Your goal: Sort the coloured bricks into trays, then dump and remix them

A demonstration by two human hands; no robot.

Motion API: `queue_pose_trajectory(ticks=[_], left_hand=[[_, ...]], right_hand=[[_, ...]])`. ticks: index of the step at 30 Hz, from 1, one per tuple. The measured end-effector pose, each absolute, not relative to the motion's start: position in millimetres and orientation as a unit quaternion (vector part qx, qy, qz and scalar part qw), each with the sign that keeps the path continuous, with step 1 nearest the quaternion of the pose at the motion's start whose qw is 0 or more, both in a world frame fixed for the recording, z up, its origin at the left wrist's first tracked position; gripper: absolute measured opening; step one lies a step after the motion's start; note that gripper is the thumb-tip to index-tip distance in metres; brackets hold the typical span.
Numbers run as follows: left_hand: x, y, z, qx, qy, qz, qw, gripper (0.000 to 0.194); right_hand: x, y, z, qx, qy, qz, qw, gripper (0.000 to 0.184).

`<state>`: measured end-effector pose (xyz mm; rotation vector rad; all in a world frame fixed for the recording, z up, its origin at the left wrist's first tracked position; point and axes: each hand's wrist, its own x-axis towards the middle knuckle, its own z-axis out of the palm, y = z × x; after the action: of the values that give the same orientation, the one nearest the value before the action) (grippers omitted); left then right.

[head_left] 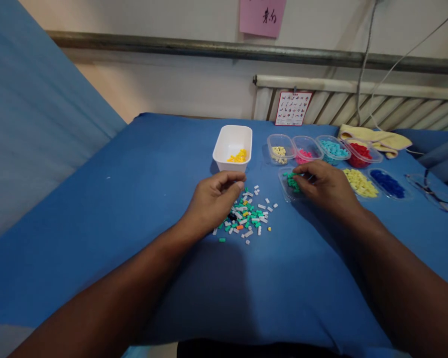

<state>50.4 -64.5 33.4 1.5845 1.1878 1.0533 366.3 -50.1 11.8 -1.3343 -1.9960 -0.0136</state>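
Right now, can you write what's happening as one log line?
left hand: by loose pile of small multicoloured plastic bricks | right hand: at green bricks in clear plastic tub | white rectangular tub: yellow bricks inside

Indoor room, home or small workroom; from my remote end I can't tell which. Ribbed radiator and thick pipe along pale wall mark ordinary heated building. I see handwritten pink note and printed picture sheet, dangling cable, blue curtain at left. Blue-covered table with small bricks, yellow towel and eyeglasses gives me lived-in, makeshift feel.
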Motion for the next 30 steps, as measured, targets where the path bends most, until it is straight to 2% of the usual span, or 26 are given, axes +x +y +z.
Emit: queue_pose_trajectory(ticks=[3, 6, 10, 17, 20, 25, 30], left_hand=[[37.1, -51.8, 27.4, 0.71, 0.483, 0.404, 0.317, 0.034], [29.2, -44.1, 21.4, 0.784, 0.451, 0.345, 0.251, 0.041], [30.2, -38.8, 18.3, 0.841, 0.428, 0.236, 0.232, 0.056], [38.2, -27.6, 16.1, 0.868, 0.42, 0.151, 0.218, 0.071], [38.3, -27.5, 14.9, 0.879, 0.405, 0.154, 0.201, 0.068], [31.5, -29.7, 17.5, 0.849, 0.424, 0.239, 0.205, 0.057], [15.5, -23.9, 21.9, 0.821, 0.446, 0.279, 0.221, 0.037]], right_hand=[[378.1, -44.4, 0.2, -0.541, -0.776, -0.013, 0.325, 0.018], [381.7, -43.0, -7.3, -0.543, -0.785, -0.035, 0.295, 0.021], [381.7, -42.7, -9.7, -0.545, -0.79, -0.05, 0.276, 0.024], [379.1, -42.8, -0.7, -0.573, -0.765, -0.044, 0.292, 0.032], [379.2, -44.0, 0.9, -0.59, -0.752, -0.04, 0.291, 0.035], [376.2, -47.4, 0.5, -0.58, -0.773, -0.031, 0.257, 0.035], [369.0, -51.5, 5.2, -0.543, -0.786, -0.053, 0.291, 0.032]])
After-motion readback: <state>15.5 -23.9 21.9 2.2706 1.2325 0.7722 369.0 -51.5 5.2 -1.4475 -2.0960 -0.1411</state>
